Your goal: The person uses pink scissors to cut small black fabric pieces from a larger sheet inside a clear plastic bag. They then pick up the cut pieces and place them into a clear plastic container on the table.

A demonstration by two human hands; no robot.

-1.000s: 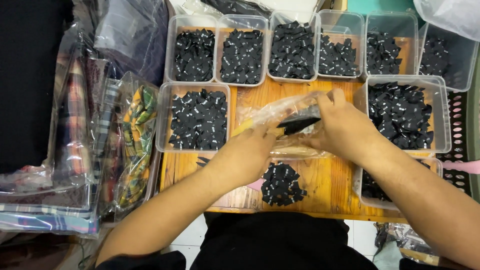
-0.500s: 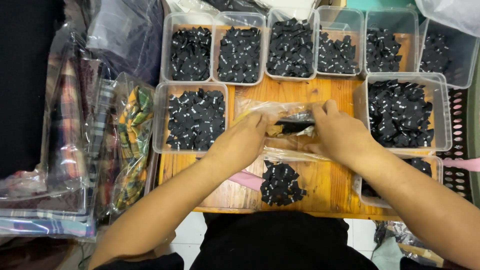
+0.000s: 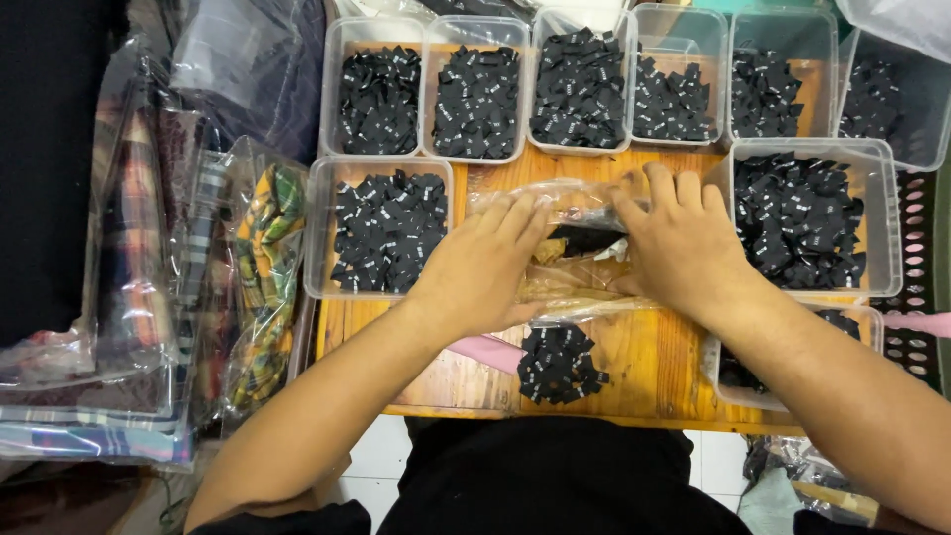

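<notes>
- Wooden table (image 3: 654, 381) — the work surface, bearing every container and both hands; its front edge runs along the bottom of the view.
- Stack of bagged fabrics (image 3: 149, 297), in plaids and a yellow-green print, standing just left of the table.
- Clear plastic tubs: a back row (image 3: 580, 89) of six side by side, each filled with small black woven labels; one more tub (image 3: 381, 238) at the left of the table and a larger one (image 3: 812, 223) at the right, likewise filled.
- Clear plastic bag (image 3: 580, 253), crumpled, lying flat at the table's centre between the two side tubs; a dark item shows through the film.
- Left hand (image 3: 485, 267), fingers extended and together, palm down, pressing the left part of the bag.
- Right hand (image 3: 684, 248), fingers spread, palm down, pressing the right part of the bag — neither hand is closed on anything.
- Loose pile of black labels (image 3: 560, 365), lying on the bare wood just in front of the bag, near the table's front edge.
</notes>
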